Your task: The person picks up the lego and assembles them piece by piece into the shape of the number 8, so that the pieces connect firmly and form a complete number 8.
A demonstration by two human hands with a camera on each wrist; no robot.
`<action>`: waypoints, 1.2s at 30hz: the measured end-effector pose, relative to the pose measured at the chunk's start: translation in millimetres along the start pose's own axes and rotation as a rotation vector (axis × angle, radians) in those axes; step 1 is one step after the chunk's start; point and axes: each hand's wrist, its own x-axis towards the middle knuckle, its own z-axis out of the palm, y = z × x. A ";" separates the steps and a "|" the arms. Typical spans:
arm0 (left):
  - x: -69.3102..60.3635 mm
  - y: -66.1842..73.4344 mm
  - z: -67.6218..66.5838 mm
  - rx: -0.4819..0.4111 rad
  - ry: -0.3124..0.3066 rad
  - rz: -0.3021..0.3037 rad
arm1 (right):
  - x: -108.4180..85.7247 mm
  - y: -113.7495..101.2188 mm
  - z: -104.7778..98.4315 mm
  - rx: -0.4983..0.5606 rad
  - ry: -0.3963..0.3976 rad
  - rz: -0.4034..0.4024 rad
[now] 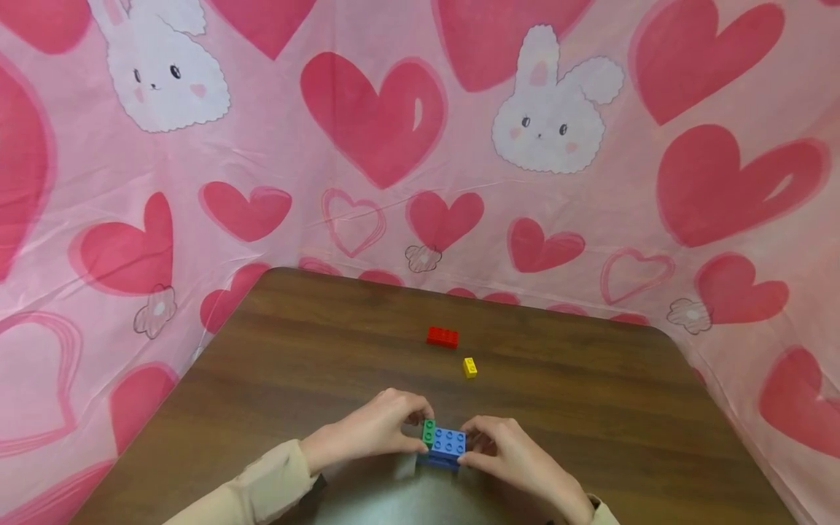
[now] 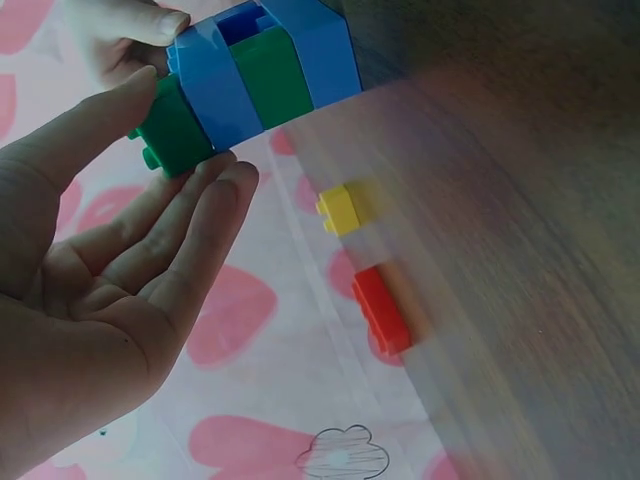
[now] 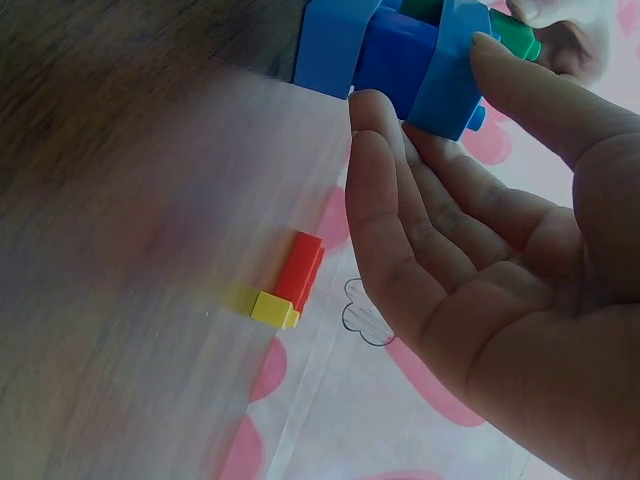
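A block stack stands near the table's front edge, between both hands. Its top layer is a blue brick (image 1: 450, 442) with studs showing, and a small green brick (image 1: 429, 433) sits at its left end. My left hand (image 1: 370, 432) pinches that small green brick between thumb and fingers. At the other end, my right hand (image 1: 515, 453) grips the stack, its thumb against the upper blue brick (image 3: 452, 75). Lower down, the left wrist view shows a green brick (image 2: 272, 75) between blue layers; from the right, a darker blue brick (image 3: 398, 60) fills that layer.
Beyond the hands, a yellow brick (image 1: 469, 367) and a longer red brick (image 1: 442, 337) lie apart on the brown wooden table (image 1: 315, 350). A pink cloth (image 1: 367, 131) with hearts and rabbits hangs behind the table and along its sides.
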 end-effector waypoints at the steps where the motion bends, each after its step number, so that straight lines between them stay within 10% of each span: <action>1: -0.3 -0.2 0.1 0.001 0.002 0.004 | 0.1 -0.2 -0.2 -0.003 0.000 -0.001; 18: 1.0 -3.1 2.4 0.008 -0.025 -0.027 | 2.9 -1.0 -9.5 -0.040 -0.041 -0.045; 36: 2.6 -1.0 2.0 0.001 -0.034 -0.047 | 21.7 26.2 -44.9 -0.118 0.117 -0.049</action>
